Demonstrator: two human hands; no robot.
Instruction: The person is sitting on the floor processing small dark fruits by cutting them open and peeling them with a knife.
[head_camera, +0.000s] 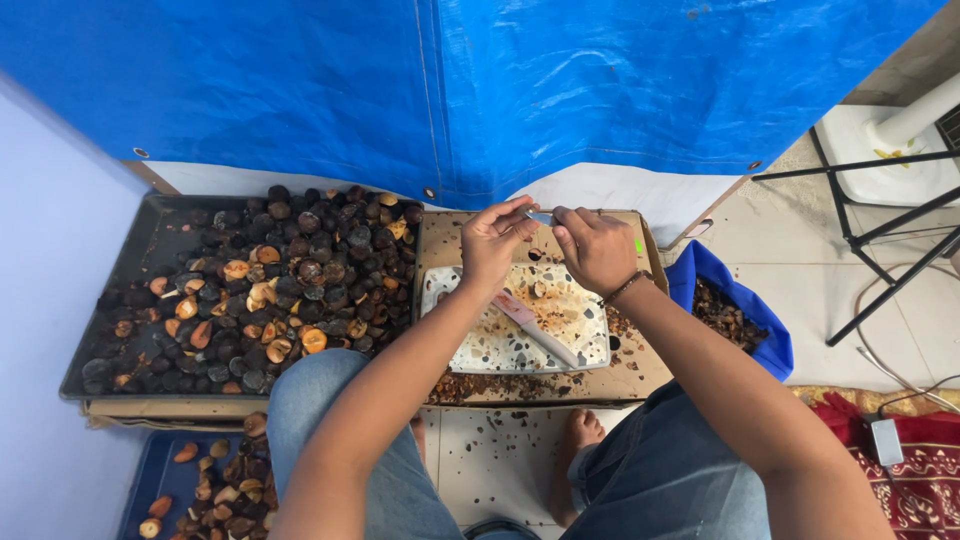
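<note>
Both forearms are stretched toward the frame's middle; the left hand (492, 243) and right hand (597, 248) are brought together, fingers curled and pinched.

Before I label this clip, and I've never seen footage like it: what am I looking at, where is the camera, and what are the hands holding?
No machine here: a seated person works with bare hands, filmed by a camera on their head looking down past their knees. The left hand and right hand meet over a speckled slab on a cardboard box. Between them they pinch a small metal tool; any nut in the fingers is too hidden to tell. A knife lies on the slab. To the left, a dark tray holds a heap of dark nuts. To the right, a blue bag holds brown scraps. A blue tarp hangs behind.
</note>
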